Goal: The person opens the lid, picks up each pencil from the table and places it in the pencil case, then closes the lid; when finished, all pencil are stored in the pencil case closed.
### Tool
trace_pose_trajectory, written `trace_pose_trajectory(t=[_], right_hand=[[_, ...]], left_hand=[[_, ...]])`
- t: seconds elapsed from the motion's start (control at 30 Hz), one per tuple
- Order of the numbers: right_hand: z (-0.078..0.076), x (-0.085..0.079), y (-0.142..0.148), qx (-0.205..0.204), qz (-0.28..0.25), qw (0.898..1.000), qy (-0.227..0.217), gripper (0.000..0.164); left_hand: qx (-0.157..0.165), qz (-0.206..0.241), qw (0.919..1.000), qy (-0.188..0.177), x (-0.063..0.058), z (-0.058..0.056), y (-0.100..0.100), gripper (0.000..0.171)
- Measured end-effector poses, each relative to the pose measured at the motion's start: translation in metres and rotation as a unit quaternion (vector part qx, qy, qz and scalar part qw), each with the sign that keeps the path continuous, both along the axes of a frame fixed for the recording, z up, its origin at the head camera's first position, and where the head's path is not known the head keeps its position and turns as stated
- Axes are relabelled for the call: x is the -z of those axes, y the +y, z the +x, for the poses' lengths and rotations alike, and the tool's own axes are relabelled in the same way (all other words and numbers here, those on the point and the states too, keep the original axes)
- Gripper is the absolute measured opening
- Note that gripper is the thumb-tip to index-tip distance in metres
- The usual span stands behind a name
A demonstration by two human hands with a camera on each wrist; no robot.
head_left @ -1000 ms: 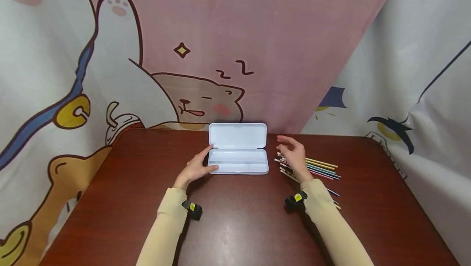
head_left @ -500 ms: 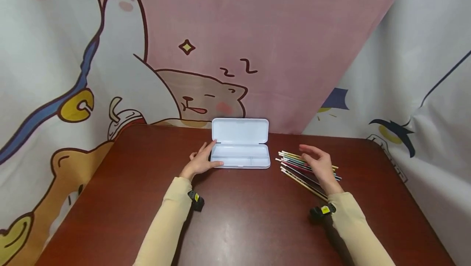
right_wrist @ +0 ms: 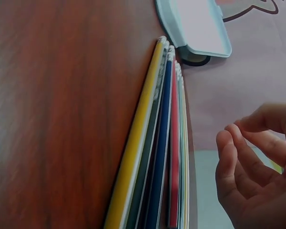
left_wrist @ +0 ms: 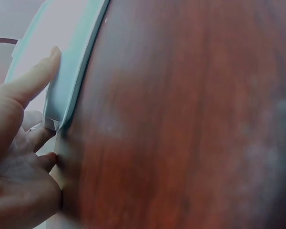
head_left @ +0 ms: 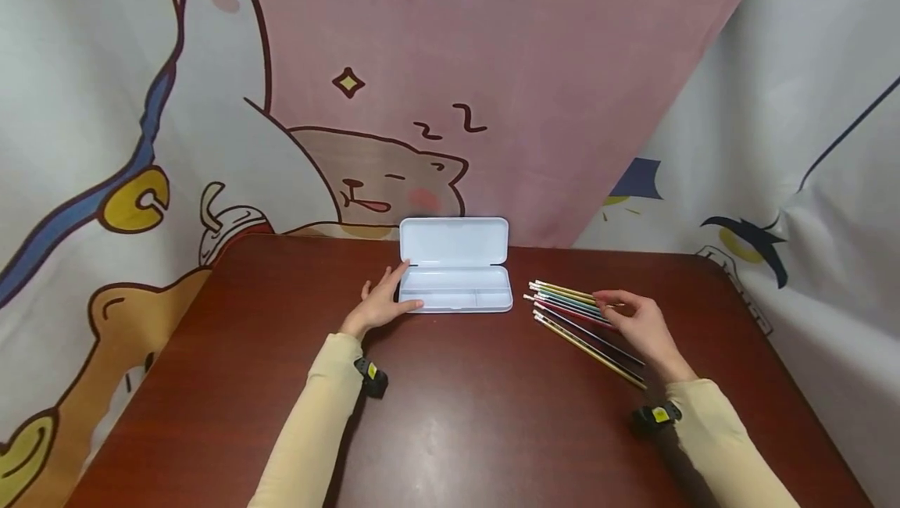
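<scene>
Pencils (head_left: 573, 306) lay in a loose fan on the counter (head_left: 436, 430), just to the right of the white case (head_left: 455, 277), and in the head view I had the right hand (head_left: 643, 328) over their ends farthest from it. The case lay with its lid up and its divided tray facing upward, and I had the left hand (head_left: 376, 309) at its left end. The left wrist view gave me the thumb (left_wrist: 38, 78) laid over the case's front edge, other fingers round the short end, so I read that hand as holding the case in place. In the right wrist view, the fingers were loosely bent and carried nothing, two tips nearly meeting, and a gap showed between them and the pencils. I judged the step in hand to be the approach to the pencils; every one I could make out lay on the counter. To my mind the next move called for parting those fingertips, lowering them and pinching one shaft clear of its close neighbours, while the left hand held the case lightly against sliding.
</scene>
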State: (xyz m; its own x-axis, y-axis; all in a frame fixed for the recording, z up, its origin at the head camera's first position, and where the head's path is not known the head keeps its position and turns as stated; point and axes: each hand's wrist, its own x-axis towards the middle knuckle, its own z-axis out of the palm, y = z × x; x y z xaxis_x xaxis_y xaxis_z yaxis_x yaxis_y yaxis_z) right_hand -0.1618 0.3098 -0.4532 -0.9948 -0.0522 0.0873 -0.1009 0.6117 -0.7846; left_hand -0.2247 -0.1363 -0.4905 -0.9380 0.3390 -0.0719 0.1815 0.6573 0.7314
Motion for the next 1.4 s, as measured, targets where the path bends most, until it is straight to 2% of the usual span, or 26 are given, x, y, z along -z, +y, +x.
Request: trace_pose_trajectory(t=[0.2, 0.47, 0.7, 0.9, 1.17, 1.4], right_hand=[[0.014, 0.004, 0.010, -0.026, 0.063, 0.998, 0.007, 0.023], [0.028, 0.013, 0.015, -0.063, 0.089, 0.994, -0.009, 0.016], [0.032, 0.019, 0.013, -0.084, 0.139, 0.987, 0.018, 0.013], [0.031, 0.022, 0.015, -0.083, 0.134, 0.987, 0.022, 0.015], [0.031, 0.026, 0.010, -0.095, 0.122, 0.988, 0.017, 0.019], [0.025, 0.030, 0.009, -0.089, 0.121, 0.988, 0.038, 0.017]], left_hand=[[0.002, 0.015, 0.9999, 0.000, 0.000, 0.004, -0.003, 0.086], [0.011, 0.011, 0.9999, 0.005, -0.001, 0.001, -0.004, 0.085], [0.005, 0.013, 0.9999, 0.008, -0.001, 0.000, -0.004, 0.083], [-0.001, 0.011, 0.9999, -0.001, -0.002, 0.001, -0.004, 0.082], [0.000, 0.030, 0.9995, 0.005, -0.001, 0.001, -0.008, 0.081], [-0.001, 0.032, 0.9995, 0.005, -0.001, 0.002, -0.008, 0.080]])
